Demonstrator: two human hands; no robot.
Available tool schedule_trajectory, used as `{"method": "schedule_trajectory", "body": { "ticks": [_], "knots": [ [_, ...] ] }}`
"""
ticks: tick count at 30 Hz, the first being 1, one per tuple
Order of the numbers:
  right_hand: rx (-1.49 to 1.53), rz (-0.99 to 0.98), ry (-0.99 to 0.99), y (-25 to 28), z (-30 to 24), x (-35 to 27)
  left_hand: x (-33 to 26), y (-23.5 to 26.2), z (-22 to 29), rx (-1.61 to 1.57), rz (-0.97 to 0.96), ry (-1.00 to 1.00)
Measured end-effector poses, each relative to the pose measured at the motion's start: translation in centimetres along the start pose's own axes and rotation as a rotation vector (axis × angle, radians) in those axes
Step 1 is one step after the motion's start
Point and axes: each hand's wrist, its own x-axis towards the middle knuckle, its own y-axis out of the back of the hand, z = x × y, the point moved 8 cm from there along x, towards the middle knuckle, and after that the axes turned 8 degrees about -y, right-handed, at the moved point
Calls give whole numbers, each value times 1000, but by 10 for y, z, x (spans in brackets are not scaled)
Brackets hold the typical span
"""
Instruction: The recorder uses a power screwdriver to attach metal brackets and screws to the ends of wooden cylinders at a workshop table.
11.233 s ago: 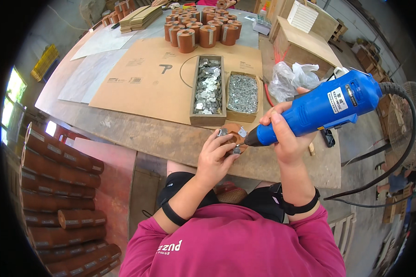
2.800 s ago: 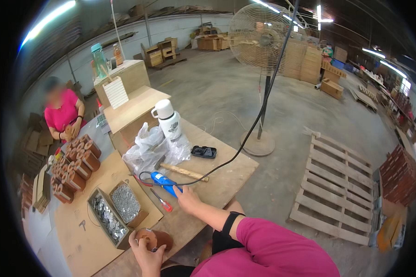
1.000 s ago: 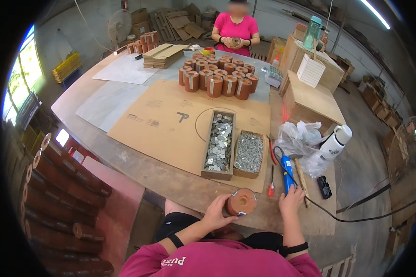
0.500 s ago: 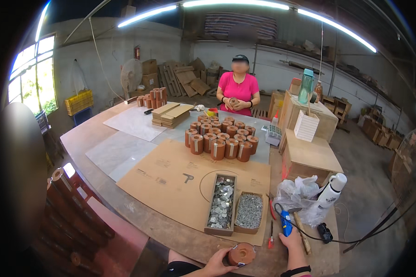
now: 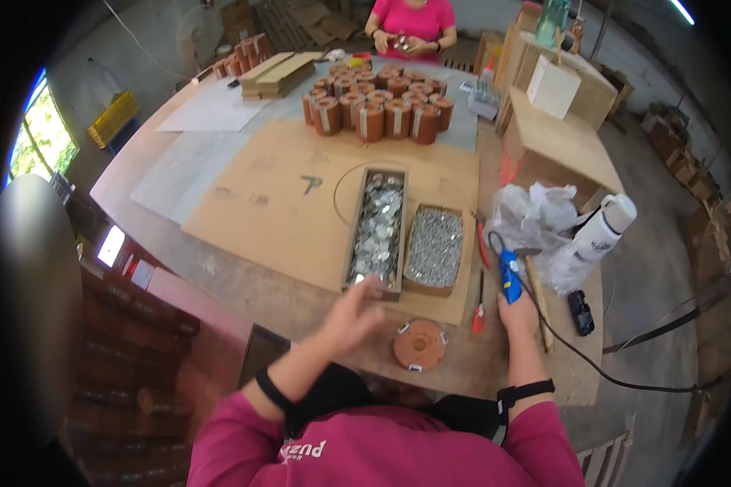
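Right hand (image 5: pixel 518 312): closed around the blue power driver (image 5: pixel 509 276), resting on the workbench (image 5: pixel 235 272). Left hand (image 5: pixel 351 312): fingers spread, empty, blurred, over the near end of your long tray of metal plates (image 5: pixel 376 227). Round brown spool (image 5: pixel 419 344): flat on the bench between your hands. Step, as judged: fetching a plate; placing it on the spool calls for a careful pinch.

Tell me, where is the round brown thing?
In the head view, the round brown spool lies flat on the table's near edge, between the person's left hand and right hand, just below the two trays of metal parts.
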Motion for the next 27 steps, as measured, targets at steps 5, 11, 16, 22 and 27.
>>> {"method": "schedule_trajectory", "body": {
  "ticks": [5, 11, 16, 22, 27],
  "knots": [
    [-13, -14, -24, 0, 3, -6, 73, 39, 23, 378, 101, 41],
    [-36, 16, -12, 4, 5, -12, 108, 22, 6, 953, -180, 62],
    [-34, 14, -16, 1, 6, -9, 119, -3, -16, 1273, -484, 44],
    [-45, 7, -21, 1, 2, -7, 128, -1, -25, 1229, -431, 44],
    [-32, 9, -33, 7, 3, -4, 128, 7, -10, 1092, -298, -81]
  ]
}}
